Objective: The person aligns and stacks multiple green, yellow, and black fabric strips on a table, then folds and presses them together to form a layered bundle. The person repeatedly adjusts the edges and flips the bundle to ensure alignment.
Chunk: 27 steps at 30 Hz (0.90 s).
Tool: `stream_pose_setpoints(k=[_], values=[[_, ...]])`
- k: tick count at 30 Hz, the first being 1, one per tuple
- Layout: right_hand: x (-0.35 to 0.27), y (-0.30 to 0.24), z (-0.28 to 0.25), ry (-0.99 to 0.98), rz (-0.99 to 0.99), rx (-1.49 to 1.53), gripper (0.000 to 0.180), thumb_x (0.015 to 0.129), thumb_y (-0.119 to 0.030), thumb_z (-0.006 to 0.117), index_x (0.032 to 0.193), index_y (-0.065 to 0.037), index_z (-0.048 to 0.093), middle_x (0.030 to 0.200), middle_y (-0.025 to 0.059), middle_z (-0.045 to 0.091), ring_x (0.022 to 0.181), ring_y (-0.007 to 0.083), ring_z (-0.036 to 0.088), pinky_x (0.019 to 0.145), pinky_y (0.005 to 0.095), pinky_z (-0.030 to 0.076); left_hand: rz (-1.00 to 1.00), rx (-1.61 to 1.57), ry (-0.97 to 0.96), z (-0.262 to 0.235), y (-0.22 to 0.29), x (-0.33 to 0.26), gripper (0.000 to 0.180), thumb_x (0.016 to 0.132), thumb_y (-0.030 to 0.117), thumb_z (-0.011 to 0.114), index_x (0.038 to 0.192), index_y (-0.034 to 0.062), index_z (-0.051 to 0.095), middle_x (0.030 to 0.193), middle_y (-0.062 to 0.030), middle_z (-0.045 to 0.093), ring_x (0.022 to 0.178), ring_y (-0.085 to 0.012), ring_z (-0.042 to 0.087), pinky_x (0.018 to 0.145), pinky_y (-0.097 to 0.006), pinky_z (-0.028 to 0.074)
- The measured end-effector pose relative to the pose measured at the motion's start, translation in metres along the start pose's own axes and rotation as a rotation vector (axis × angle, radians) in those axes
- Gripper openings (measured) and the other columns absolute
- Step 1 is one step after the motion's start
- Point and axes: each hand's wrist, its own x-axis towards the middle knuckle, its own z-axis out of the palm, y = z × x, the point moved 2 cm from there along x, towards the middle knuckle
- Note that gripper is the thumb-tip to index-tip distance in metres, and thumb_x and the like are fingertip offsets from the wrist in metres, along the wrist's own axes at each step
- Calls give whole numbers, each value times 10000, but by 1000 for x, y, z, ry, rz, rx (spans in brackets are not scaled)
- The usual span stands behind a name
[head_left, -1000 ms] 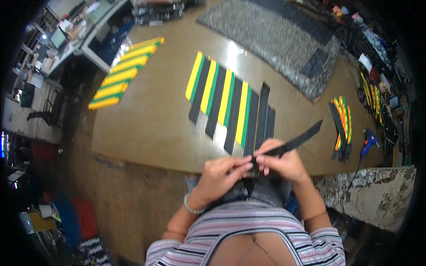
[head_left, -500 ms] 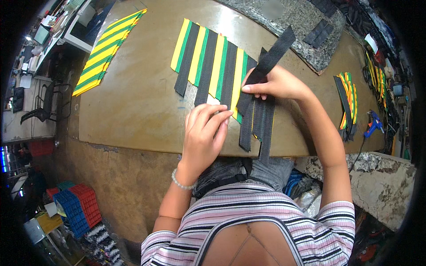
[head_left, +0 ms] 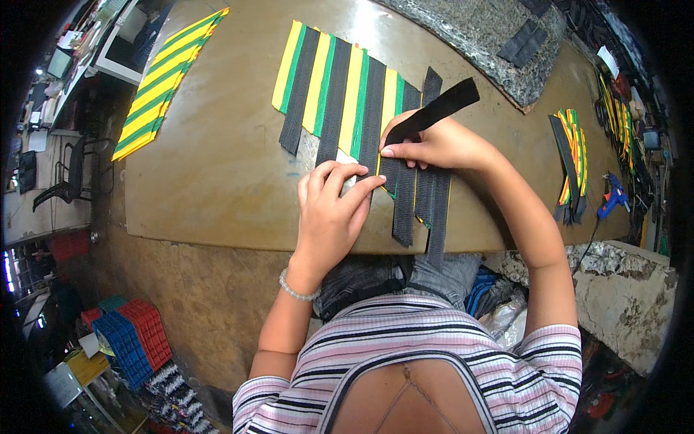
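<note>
The right hand (head_left: 434, 141) closes thumb and fingers around a flat black strip (head_left: 442, 101), whose free end rises to the far right. The left hand (head_left: 329, 210) lies palm down with fingers bent, its fingertips at the near edge of the striped panel (head_left: 341, 108); whether thumb and finger pinch anything there cannot be told. The low, close grip probably serves to guide the strip along the slanted bands, while the left fingertips seem to steady the work. The panel lies on the table (head_left: 217, 195) directly before the person, its yellow, green and black bands side by side; black bands (head_left: 437, 195) at its right run past the near table edge. A yellow-and-green panel (head_left: 170, 83) lies apart at far left, perhaps to keep the middle free. At right, a bundle of strips (head_left: 569, 159) and a blue glue gun (head_left: 613, 197) rest side by side, seemingly within reach. Beyond lies a grey speckled slab (head_left: 484, 43), cut off by the upper edge of view. The right hand hides part of the panel and the strip's lower course, so where the strip ends is unclear; the clutter at far right is too dim to sort.
</note>
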Motion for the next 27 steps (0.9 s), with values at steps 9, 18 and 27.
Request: stream_pose_setpoints(k=[9, 18, 27], values=[[0, -3, 3, -7, -55, -84, 165, 899, -134, 732, 976, 0, 675, 735, 36, 630, 562, 81, 572, 501, 250, 491, 95, 51, -67, -3, 3, -6, 337, 817, 96, 684, 1145, 173, 690, 1178, -14, 608, 1135, -244, 527, 979, -442, 366], [-2, -5, 5, 11, -70, -88, 146, 910, -119, 717, 962, 7, 663, 780, 45, 632, 580, 97, 584, 506, 252, 500, 99, 126, -155, -3, 13, -14, 427, 840, 93, 648, 1264, 151, 647, 1313, 26, 598, 1142, -257, 505, 1001, -442, 358], [-2, -12, 5, 56, -282, -294, 163, 870, -100, 707, 914, 35, 629, 800, 221, 611, 742, 364, 633, 674, 420, 504, 119, 256, -179, 3, 17, -17, 453, 865, 140, 625, 1318, 153, 613, 1362, 40, 570, 1164, -253, 472, 1002, -438, 339]])
